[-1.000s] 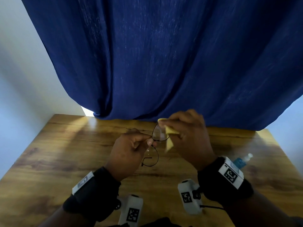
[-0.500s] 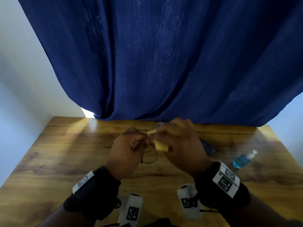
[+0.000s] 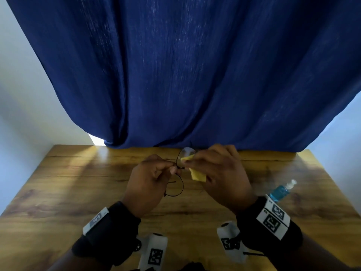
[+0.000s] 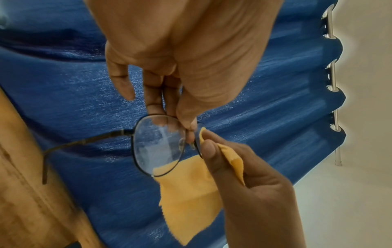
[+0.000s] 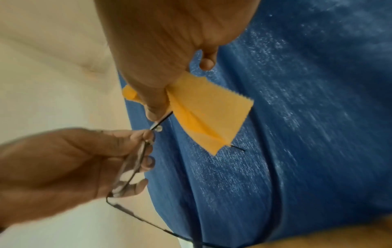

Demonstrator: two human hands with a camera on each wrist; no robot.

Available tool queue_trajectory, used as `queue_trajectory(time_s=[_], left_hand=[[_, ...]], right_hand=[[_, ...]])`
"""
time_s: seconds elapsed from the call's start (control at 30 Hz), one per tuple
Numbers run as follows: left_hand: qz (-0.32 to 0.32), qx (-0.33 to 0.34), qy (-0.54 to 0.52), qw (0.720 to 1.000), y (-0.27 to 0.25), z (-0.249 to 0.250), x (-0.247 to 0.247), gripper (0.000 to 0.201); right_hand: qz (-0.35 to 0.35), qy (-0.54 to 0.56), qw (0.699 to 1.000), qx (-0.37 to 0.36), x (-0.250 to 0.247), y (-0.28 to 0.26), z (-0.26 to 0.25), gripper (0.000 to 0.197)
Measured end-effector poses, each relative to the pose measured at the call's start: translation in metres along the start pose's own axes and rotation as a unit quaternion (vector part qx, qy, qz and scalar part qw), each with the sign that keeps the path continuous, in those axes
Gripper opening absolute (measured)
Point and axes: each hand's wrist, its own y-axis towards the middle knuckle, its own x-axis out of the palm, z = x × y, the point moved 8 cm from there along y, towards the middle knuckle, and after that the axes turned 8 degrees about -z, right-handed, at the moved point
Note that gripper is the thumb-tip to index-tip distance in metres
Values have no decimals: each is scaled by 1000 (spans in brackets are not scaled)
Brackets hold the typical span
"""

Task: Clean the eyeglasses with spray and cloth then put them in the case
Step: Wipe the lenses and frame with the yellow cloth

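Note:
Thin black round-rimmed eyeglasses are held above the wooden table near its back edge. My left hand pinches them at the bridge; the near lens looks smeared and wet. My right hand pinches a yellow cloth folded over the far lens, thumb on one side, fingers on the other. The cloth hangs loose below the frame. A small bottle of blue spray lies on its side at the right. The case is hidden.
A dark blue curtain hangs just behind the table's back edge, close to the hands. Pale walls stand on the left and right. The table's left part is bare wood.
My right hand with the cloth has shifted along the far lens, first in toward the left hand, then back up and out. The left hand has kept its pinch on the bridge.

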Motion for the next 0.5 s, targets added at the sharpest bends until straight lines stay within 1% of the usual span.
queue_trajectory(time_s=[0.07, 0.1, 0.13, 0.2, 0.23, 0.3, 0.33, 0.37, 0.43, 0.47, 0.5], left_hand=[[9, -5, -7, 1000, 1, 3, 0, 16], [10, -8, -8, 1000, 2, 4, 2, 16], [10, -7, -7, 1000, 3, 7, 3, 16], [8, 3, -4, 1000, 4, 14, 7, 19], [5, 6, -8, 1000, 5, 17, 9, 22], [2, 0, -16, 1000, 8, 20, 14, 23], [2, -3, -19, 1000, 9, 20, 16, 21], [1, -3, -19, 1000, 11, 21, 19, 20], [-2, 2, -14, 1000, 14, 22, 25, 19], [-4, 2, -12, 1000, 15, 23, 27, 18], [-5, 0, -13, 1000, 16, 23, 28, 16]], right_hand=[[33, 33, 997, 58, -9, -3, 17, 31], [43, 42, 996, 65, -12, -4, 19, 28], [34, 36, 998, 45, -11, -4, 15, 25], [-8, 6, 1000, -28, -4, -6, -1, 22], [-12, 5, 999, -31, -4, -8, 1, 22], [26, 32, 999, 30, -14, -7, 20, 24], [40, 38, 997, 48, -17, -7, 25, 24], [31, 31, 998, 42, -16, -7, 24, 25], [-5, -12, 1000, -17, -9, -10, 9, 30], [-7, -17, 1000, -16, -9, -10, 11, 32], [4, -11, 1000, 15, -13, -9, 20, 33]])
